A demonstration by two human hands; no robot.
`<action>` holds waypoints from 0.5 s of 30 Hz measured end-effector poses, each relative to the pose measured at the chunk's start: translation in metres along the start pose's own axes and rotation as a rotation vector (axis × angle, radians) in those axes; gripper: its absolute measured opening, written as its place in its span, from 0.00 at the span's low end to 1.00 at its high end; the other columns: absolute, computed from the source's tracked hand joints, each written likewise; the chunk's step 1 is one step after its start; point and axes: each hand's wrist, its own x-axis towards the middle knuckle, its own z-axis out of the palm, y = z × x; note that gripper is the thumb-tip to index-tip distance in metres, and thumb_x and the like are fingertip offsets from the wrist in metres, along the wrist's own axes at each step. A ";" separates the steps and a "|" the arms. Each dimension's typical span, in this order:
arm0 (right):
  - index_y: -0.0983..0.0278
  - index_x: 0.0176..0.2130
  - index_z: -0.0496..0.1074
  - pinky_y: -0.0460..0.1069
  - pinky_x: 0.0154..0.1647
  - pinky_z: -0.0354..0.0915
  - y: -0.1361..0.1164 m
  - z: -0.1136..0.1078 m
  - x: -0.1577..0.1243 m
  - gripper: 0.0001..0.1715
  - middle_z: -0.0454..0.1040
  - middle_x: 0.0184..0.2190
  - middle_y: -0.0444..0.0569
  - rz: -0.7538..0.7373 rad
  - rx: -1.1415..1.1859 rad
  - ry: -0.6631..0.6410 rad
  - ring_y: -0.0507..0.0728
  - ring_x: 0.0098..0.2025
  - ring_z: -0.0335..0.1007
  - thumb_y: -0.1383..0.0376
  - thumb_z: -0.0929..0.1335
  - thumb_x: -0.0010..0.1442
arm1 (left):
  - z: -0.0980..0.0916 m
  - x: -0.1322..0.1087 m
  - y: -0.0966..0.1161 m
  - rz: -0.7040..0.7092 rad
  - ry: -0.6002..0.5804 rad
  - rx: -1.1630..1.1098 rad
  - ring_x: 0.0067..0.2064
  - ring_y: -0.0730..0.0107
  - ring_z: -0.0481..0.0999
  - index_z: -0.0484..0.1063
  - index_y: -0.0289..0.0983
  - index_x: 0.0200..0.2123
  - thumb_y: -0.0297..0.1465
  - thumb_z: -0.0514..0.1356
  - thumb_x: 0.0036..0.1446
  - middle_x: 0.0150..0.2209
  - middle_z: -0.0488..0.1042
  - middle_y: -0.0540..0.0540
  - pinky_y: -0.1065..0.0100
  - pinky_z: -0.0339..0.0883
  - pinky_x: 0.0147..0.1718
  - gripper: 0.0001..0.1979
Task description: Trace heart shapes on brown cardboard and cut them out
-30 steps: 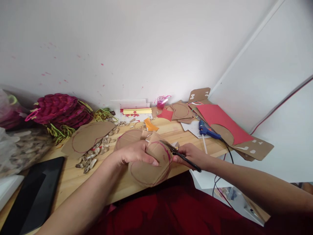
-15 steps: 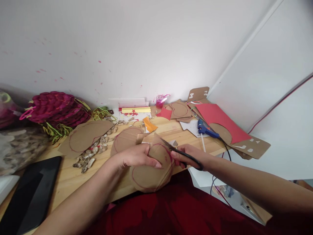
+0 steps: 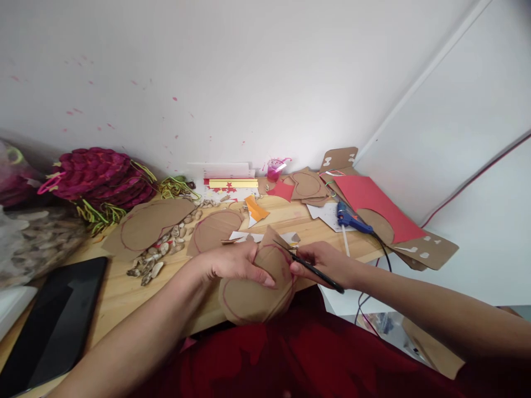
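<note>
My left hand (image 3: 240,264) grips a piece of brown cardboard (image 3: 249,298) at the table's front edge, thumb on top and fingers hidden beneath. A heart-like outline in reddish marker runs over the cardboard. In my right hand (image 3: 317,260) is a pair of scissors (image 3: 319,273) with black handles. Their blades lie at the cardboard's upper right, along the drawn line, and point up and left. Part of the lower blade is hidden by the cardboard. A narrow corner of cardboard sticks up beyond the blades.
Left of my hands lie more marked cardboard (image 3: 145,224), several shells (image 3: 151,260) and a black tablet (image 3: 53,326). A blue glue gun (image 3: 352,218) and red card (image 3: 377,207) lie right. Behind are an orange scrap (image 3: 256,209), a pink cup (image 3: 274,170) and magenta bundles (image 3: 99,179).
The scissors' handles have come together and the blades have closed further along the line. Both hands keep their hold on the cardboard and scissors. The camera view has shifted slightly.
</note>
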 end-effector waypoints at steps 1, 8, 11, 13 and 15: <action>0.62 0.25 0.61 0.48 0.26 0.47 0.002 0.000 0.001 0.35 0.55 0.23 0.40 -0.022 0.003 -0.006 0.50 0.27 0.50 0.36 0.66 0.61 | -0.001 0.000 0.000 -0.004 0.010 -0.003 0.45 0.60 0.81 0.82 0.40 0.50 0.42 0.73 0.52 0.45 0.84 0.46 0.69 0.73 0.42 0.24; 0.61 0.26 0.60 0.47 0.22 0.51 0.002 0.004 -0.006 0.36 0.57 0.20 0.39 -0.003 0.255 -0.160 0.50 0.21 0.53 0.33 0.63 0.63 | 0.000 0.000 -0.001 -0.011 -0.025 -0.040 0.42 0.61 0.81 0.82 0.38 0.46 0.42 0.73 0.50 0.44 0.84 0.46 0.69 0.74 0.41 0.22; 0.61 0.25 0.59 0.47 0.22 0.48 0.003 0.006 -0.005 0.38 0.55 0.19 0.39 0.012 0.241 -0.130 0.49 0.21 0.51 0.32 0.63 0.62 | 0.001 0.001 -0.002 -0.005 -0.038 -0.043 0.44 0.61 0.81 0.82 0.37 0.47 0.42 0.73 0.51 0.45 0.84 0.45 0.69 0.74 0.42 0.22; 0.61 0.23 0.57 0.47 0.23 0.44 0.006 0.005 -0.003 0.39 0.51 0.19 0.38 -0.016 0.167 -0.078 0.49 0.23 0.46 0.31 0.64 0.60 | 0.000 0.001 -0.002 0.007 -0.029 -0.036 0.45 0.60 0.81 0.81 0.38 0.50 0.42 0.74 0.50 0.46 0.83 0.45 0.69 0.74 0.42 0.25; 0.62 0.23 0.58 0.48 0.25 0.44 0.009 0.003 0.000 0.39 0.50 0.21 0.39 -0.036 0.095 -0.053 0.50 0.25 0.45 0.31 0.65 0.59 | 0.000 0.002 -0.001 0.020 -0.045 -0.048 0.46 0.59 0.81 0.80 0.39 0.52 0.42 0.74 0.51 0.48 0.83 0.46 0.69 0.74 0.43 0.27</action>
